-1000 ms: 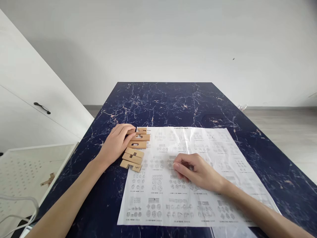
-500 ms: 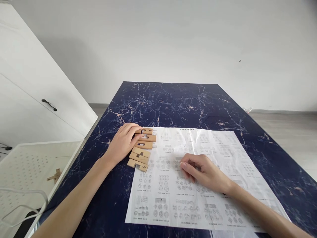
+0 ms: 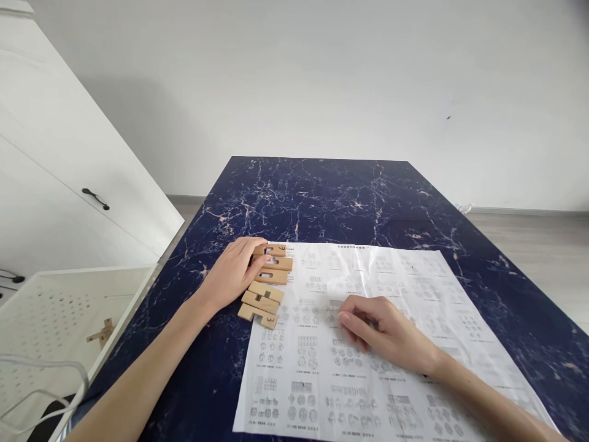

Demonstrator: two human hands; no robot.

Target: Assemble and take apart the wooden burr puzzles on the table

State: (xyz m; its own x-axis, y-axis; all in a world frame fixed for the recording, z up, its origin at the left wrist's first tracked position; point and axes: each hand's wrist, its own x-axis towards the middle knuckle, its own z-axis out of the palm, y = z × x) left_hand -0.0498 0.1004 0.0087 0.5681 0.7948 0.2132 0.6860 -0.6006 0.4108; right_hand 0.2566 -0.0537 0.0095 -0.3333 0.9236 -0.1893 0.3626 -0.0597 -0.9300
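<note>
Several flat, notched wooden puzzle pieces lie in a column along the left edge of a printed paper sheet (image 3: 317, 362). My left hand (image 3: 232, 270) is closed over the left ends of the upper ones. Its fingers reach the far side of the top puzzle piece (image 3: 276, 250), marked 7, and its thumb lies across the slotted second piece (image 3: 283, 263). Nearer me, the lowest piece (image 3: 269, 319) bears a 3 and partly overlaps the paper. My right hand (image 3: 384, 328) rests on the sheet with fingers curled in and nothing visible in them.
The dark blue marbled table (image 3: 317, 196) runs forward toward a pale wall. On the left, a white perforated surface (image 3: 50, 319) holds more wooden pieces (image 3: 102, 333) and a white cable (image 3: 69, 362). A white cabinet (image 3: 92, 141) stands behind it.
The view has tilted up a little, so the table, paper and hands sit slightly lower in it. Both hands keep their places and poses.
</note>
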